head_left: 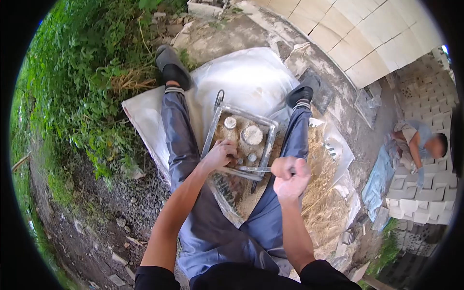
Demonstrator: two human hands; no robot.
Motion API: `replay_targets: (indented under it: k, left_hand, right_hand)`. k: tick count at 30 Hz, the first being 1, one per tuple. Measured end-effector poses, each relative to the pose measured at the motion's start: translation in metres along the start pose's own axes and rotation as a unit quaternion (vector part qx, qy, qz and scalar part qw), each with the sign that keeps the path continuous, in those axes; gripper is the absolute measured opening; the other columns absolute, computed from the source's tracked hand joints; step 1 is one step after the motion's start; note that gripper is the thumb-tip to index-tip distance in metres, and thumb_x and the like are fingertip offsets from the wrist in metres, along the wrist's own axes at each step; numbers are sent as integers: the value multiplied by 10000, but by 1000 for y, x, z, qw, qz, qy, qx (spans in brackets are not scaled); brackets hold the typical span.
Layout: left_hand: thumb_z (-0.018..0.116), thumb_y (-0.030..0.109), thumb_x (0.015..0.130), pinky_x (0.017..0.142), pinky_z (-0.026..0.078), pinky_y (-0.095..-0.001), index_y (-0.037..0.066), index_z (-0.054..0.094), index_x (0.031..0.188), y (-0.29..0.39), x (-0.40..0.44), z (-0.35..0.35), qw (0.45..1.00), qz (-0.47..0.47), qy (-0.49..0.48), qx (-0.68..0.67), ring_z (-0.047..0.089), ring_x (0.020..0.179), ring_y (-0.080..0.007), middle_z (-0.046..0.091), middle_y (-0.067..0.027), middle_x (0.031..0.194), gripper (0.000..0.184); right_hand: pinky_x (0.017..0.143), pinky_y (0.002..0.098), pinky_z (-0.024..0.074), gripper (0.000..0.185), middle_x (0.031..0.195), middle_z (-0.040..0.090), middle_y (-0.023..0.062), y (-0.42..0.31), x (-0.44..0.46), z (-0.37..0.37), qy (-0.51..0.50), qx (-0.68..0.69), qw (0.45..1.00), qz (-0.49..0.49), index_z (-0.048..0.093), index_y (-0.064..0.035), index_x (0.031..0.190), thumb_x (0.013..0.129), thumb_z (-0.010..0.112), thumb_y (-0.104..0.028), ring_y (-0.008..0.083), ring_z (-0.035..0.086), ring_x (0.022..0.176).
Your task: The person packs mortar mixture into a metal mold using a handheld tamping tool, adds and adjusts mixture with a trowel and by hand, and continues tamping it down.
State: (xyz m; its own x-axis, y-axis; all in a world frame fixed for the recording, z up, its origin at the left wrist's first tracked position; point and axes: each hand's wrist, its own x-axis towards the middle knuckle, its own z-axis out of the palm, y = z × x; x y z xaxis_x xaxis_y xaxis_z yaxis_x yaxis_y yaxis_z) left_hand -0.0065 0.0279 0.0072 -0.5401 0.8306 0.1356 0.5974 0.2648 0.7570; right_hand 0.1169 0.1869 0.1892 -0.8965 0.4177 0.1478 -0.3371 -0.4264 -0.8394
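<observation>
Between my legs lies a rectangular metal frame (209,137) packed with brown sand (240,147). Set in the sand are a large round whitish disc (252,135), a smaller round disc (230,123) and a small round piece (252,157). My left hand (221,153) reaches over the frame's near left part, its fingers bent down and drawn together at the sand; whatever is at their tips is hidden. My right hand (291,178), dusty and closed in a fist, grips a thin flat metal tool (256,169) pointing left across the frame's near edge.
A white sheet (241,72) lies under the frame, with loose sand (326,193) on my right. Green plants (92,92) and gravel (137,208) are on the left. At far right a person (418,140) sits by stacked pale blocks (420,203) and a blue sheet (379,179).
</observation>
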Motion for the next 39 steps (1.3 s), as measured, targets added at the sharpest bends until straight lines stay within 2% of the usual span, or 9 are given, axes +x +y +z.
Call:
replay_targets:
  k: [6,13,16,18,21,25,27,31,39]
  left_hand:
    - [731,123,647,782,458,-345,141,727,767,-6,12,-1,996,14,51,-74,580,874,-212,662,-15,819,121]
    - [772,164,657,782,464,-321,98,723,804,2,13,-8,993,-60,47,-92,591,834,-208,661,-40,774,169]
    - [766,143,673,758,469,-321,77,718,806,10,13,-13,978,-116,61,-165,602,794,-221,651,-58,795,156]
    - [736,107,710,741,470,-331,43,692,820,17,12,-15,945,-141,152,-251,604,762,-239,637,-81,800,135]
    - [658,22,739,721,467,-361,18,611,881,15,16,-31,873,-106,471,71,593,780,-315,630,-138,834,150]
    - [511,282,924,778,447,-372,29,589,1079,-36,15,-21,850,-308,417,-93,571,815,-282,623,-156,920,306]
    - [374,462,960,875,413,-340,18,553,1195,-31,14,-30,767,-467,252,-362,567,975,-242,628,-137,1035,533]
    - [359,522,947,1013,309,-295,-37,434,1311,-27,14,-34,842,-380,199,-326,451,1203,-217,504,-164,1295,672]
    - [357,488,961,1030,290,-300,-36,425,1317,-30,12,-36,854,-334,177,-357,428,1220,-211,494,-149,1308,637]
  right_hand:
    - [429,309,195,557,440,264,14,36,-13,7,56,-96,992,-58,258,-100,509,913,399,-456,141,243,404]
    - [446,298,243,535,448,314,3,54,-42,20,44,-120,971,-203,300,-113,508,886,473,-449,148,305,430]
    - [449,296,250,504,462,345,0,32,-31,23,90,-61,990,-86,340,-115,512,872,476,-442,148,321,444]
    - [452,313,268,471,472,357,8,12,-32,25,99,-20,992,-77,399,-95,537,872,443,-423,150,353,448]
    - [420,271,241,373,466,341,19,49,-37,29,121,-158,958,-205,324,-55,528,874,416,-161,131,347,424]
    - [400,278,228,422,456,331,27,38,-12,26,102,-62,985,-128,286,-64,532,914,405,-197,133,335,403]
    - [383,273,212,505,451,336,36,23,-4,32,98,-11,989,-109,280,-68,522,940,413,-317,129,322,384]
    - [394,296,205,537,464,265,-6,59,-8,45,66,-144,978,-135,285,-70,512,881,497,-396,115,290,394]
    - [394,281,180,485,456,320,1,66,0,59,73,-83,991,-76,303,-81,512,889,477,-331,104,257,384]
